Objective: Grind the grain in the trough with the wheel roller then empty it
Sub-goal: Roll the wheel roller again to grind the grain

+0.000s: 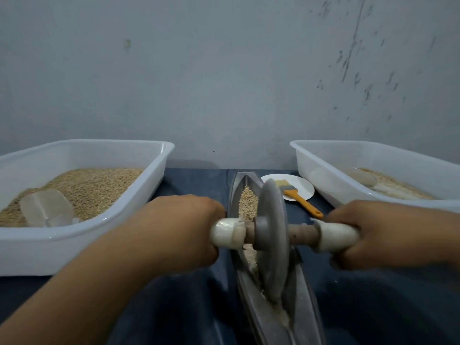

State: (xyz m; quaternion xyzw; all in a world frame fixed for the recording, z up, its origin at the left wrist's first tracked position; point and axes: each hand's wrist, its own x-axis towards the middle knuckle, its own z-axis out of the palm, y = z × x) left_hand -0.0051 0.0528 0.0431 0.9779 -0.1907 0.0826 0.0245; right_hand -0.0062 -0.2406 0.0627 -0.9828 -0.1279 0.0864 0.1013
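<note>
A long grey boat-shaped trough (pixel 305 310) runs away from me down the middle of the dark blue table. Tan grain (pixel 247 202) lies in its groove, mostly at the far end. The grey wheel roller (pixel 272 235) stands upright in the groove near the middle, on a wooden axle with white handle sleeves. My left hand (pixel 184 230) grips the left handle. My right hand (pixel 388 232) grips the right handle. The fingers of both hands curl round the sleeves.
A white tub (pixel 139 200) of whole grain with a clear scoop (pixel 46 207) sits at the left. A second white tub (pixel 331 180) with paler ground grain stands at the right. Behind the trough, an orange-handled brush (pixel 302 201) rests across a white plate (pixel 302 185). A grey wall closes the back.
</note>
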